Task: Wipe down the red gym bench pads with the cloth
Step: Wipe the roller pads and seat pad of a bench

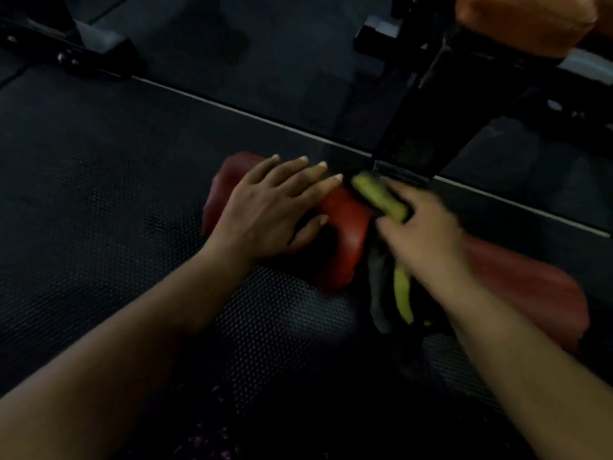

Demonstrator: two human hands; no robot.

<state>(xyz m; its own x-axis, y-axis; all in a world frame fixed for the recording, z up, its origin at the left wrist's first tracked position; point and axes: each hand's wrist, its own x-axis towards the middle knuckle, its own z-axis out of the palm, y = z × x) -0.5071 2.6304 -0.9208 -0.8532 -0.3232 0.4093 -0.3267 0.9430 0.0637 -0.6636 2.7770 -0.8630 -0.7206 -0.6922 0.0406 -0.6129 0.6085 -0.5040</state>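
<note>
A red roller pad (345, 234) lies low in the middle of the head view, with a second red pad (527, 287) to its right. My left hand (268, 207) rests flat on the left pad, fingers straight. Blurred with motion, my right hand (421, 230) grips a yellow-green and grey cloth (381, 197) in the gap between the two pads. Part of the cloth hangs down below the hand. A third red pad (520, 21) shows at the top right.
A black metal frame post (421, 121) rises from between the pads toward the top right. Dark textured rubber flooring (99, 194) surrounds the bench, crossed by a pale seam line. Other black machine feet stand at the top left and top middle.
</note>
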